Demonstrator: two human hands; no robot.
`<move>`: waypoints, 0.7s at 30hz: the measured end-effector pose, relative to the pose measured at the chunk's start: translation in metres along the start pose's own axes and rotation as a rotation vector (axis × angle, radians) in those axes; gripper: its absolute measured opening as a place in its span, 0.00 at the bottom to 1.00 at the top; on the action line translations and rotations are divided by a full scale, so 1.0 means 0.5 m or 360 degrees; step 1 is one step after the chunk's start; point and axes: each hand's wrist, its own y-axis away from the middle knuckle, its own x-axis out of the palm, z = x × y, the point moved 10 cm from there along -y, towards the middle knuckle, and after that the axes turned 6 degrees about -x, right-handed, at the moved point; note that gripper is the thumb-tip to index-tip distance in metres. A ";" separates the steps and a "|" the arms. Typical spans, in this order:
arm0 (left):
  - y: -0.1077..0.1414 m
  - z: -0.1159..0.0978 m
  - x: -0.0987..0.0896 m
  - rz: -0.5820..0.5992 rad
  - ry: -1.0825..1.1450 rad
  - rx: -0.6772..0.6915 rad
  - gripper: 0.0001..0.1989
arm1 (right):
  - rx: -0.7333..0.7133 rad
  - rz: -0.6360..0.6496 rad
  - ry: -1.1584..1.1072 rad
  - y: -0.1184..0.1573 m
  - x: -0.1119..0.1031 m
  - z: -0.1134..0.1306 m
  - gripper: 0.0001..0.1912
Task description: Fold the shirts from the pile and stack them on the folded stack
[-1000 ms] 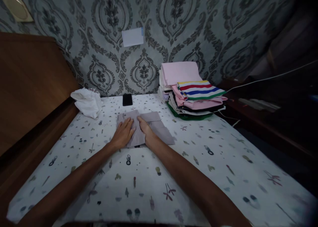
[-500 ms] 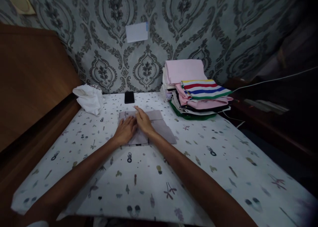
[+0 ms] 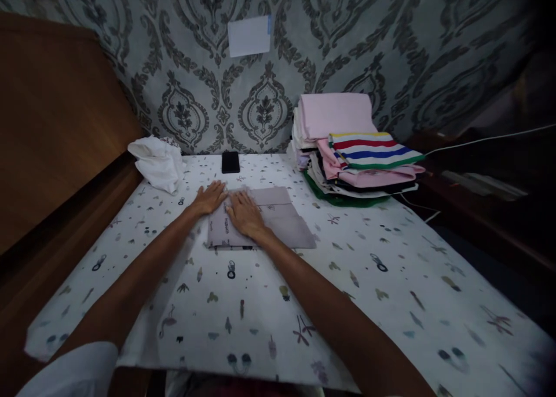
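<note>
A folded greyish-mauve cloth [image 3: 282, 217] with dark printed lettering lies flat on the patterned tabletop [image 3: 278, 287]. My right hand [image 3: 245, 212] rests palm down on its left half, fingers stretched out and slightly blurred at the tips. At the cloth's far left corner lies my left hand [image 3: 210, 197], flat with its fingers extended. Neither hand grips anything. Part of the cloth is covered by my right hand and wrist.
Behind the cloth lies a black phone [image 3: 230, 162]. A crumpled white cloth [image 3: 158, 162] sits at the far left, beside a brown wooden panel [image 3: 56, 113]. At the back right stands a stack of folded fabrics [image 3: 339, 119], with a striped cloth [image 3: 376, 150] on it.
My left hand has moved away from me to the cloth's far left corner. My right hand has turned flatter onto the cloth, uncovering more lettering. The view has tilted down slightly.
</note>
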 end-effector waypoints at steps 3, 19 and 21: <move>0.001 0.008 -0.020 -0.0090 0.0014 -0.0119 0.32 | -0.0022 0.0010 0.0087 0.000 0.001 0.003 0.27; 0.343 -0.075 0.003 -0.0375 0.0242 0.0507 0.31 | -0.0042 0.0035 0.0047 -0.010 0.018 -0.015 0.26; 0.340 -0.079 -0.005 -0.0465 0.0263 0.0476 0.28 | -0.0037 0.0022 -0.0033 -0.010 0.019 -0.018 0.25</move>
